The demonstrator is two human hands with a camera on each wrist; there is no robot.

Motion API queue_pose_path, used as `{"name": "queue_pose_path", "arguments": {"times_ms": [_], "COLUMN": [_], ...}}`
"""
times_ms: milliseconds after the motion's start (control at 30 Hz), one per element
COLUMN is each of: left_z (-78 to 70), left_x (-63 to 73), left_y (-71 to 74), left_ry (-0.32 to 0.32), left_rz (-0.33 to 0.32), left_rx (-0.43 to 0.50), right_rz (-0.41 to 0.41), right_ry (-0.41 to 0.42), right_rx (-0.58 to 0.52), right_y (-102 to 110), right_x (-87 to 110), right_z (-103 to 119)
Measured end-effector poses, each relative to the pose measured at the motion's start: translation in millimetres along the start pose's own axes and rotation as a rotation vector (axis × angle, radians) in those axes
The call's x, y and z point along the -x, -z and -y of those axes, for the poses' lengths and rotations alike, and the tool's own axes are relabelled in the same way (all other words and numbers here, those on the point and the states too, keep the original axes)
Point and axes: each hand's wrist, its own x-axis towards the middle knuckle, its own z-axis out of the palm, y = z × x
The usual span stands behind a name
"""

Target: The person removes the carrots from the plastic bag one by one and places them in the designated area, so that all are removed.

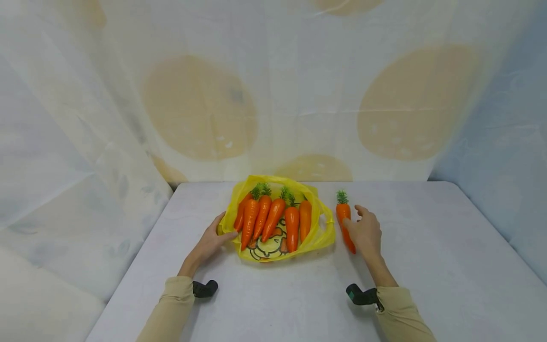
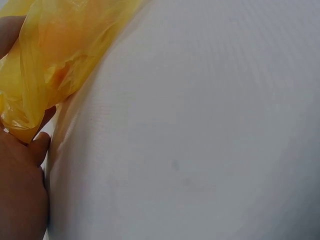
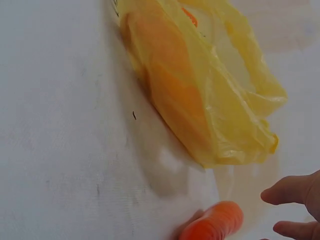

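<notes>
A yellow plastic bag (image 1: 320, 235) lies on the table with its mouth spread open. Several shiny orange carrots (image 1: 292, 228) with green tops rest inside, side by side over a printed cartoon. My left hand (image 1: 213, 242) grips the bag's left edge; in the left wrist view the yellow film (image 2: 32, 100) is bunched between thumb and fingers. To the right of the bag lies a single carrot (image 1: 345, 227), its green top pointing away from me. My right hand (image 1: 365, 233) hovers beside it, and the right wrist view has the fingers (image 3: 292, 190) spread, apart from the carrot (image 3: 215, 222).
A white-covered table (image 1: 273, 304) carries everything. Behind it hangs a pale curtain (image 1: 290, 95) with tan round prints, and similar cloth closes off both sides. A black wrist camera (image 1: 205, 289) sits on the left wrist, another wrist camera (image 1: 361, 295) on the right.
</notes>
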Motion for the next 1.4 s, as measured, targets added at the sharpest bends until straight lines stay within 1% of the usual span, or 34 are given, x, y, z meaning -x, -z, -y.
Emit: {"name": "queue_pose_path", "arguments": {"times_ms": [100,200,400,500,633,767,833,933,1033,1200,1400], "left_z": [-0.2,0.1,2.3,3.1,2.7,1.7,1.1,1.0,0.9,1.3,2.1], "left_x": [-0.3,-0.5,-1.7,-2.0,-2.0,-1.7,-1.2,-1.0,-1.0,-1.1,-1.3], "left_y": [0.1,0.3,0.6,0.6,0.1,-0.2,-0.3,0.1,0.0,-0.1,0.0], "left_ry": [0.012,0.017,0.004,0.001,0.003,0.006,0.01,0.01,0.009,0.009,0.018], "left_rz": [0.001,0.001,0.009,0.006,0.008,0.008,0.007,0.006,0.006,0.004,0.006], "left_rx": [-0.009,-0.006,-0.005,-0.009,-0.004,-0.001,-0.005,-0.007,-0.005,0.002,0.001], "right_rz": [-0.002,0.012,0.046,0.054,0.043,0.05,0.059,0.07,0.078,0.096,0.128], "right_ry": [0.022,0.046,0.111,0.121,0.136,0.194,0.225,0.261,0.282,0.278,0.311], "right_rx": [-0.037,-0.096,-0.198,-0.236,-0.304,-0.373,-0.389,-0.388,-0.36,-0.332,-0.29], "right_y": [3,7,10,7,0,-8,-13,-19,-25,-37,-59], "right_x": [-0.7,-0.8,3.2,7.8,14.7,19.6,21.5,24.6,28.8,34.6,42.0], "right_z": [6,14,35,44,52,59,63,69,74,77,77]}}
